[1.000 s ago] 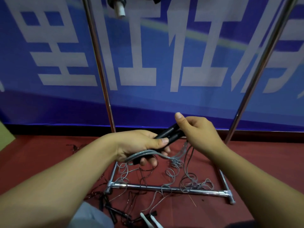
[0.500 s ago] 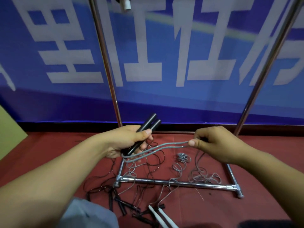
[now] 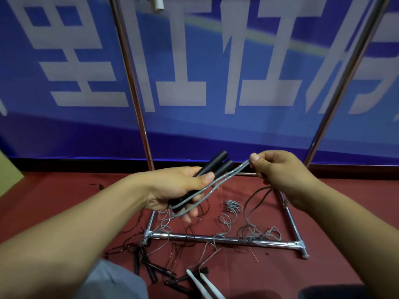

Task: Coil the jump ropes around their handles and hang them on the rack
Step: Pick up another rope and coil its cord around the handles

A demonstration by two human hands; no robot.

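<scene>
Two black handles [image 3: 212, 167] lie side by side in my left hand [image 3: 174, 188], my fingers curled round them and my thumb pressed across their tops; their free ends point up and to the right, above the floor. From the lower end of the handles a doubled grey rope [image 3: 218, 182] runs up to my right hand [image 3: 278, 171], which pinches it between thumb and forefinger just right of the handle tips. Below that pinch the rope drops in a loose line to the red floor [image 3: 64, 203], where it lies in small tangled loops over the front bar of the rack [image 3: 216, 239]. The rack's two chrome uprights rise on either side of my hands against a blue banner [image 3: 194, 126] with large white characters. More ropes with black handles [image 3: 151, 270] lie in a heap on the floor at the lower left, and a pair of white handles [image 3: 205, 283] lies near the bottom edge.
</scene>
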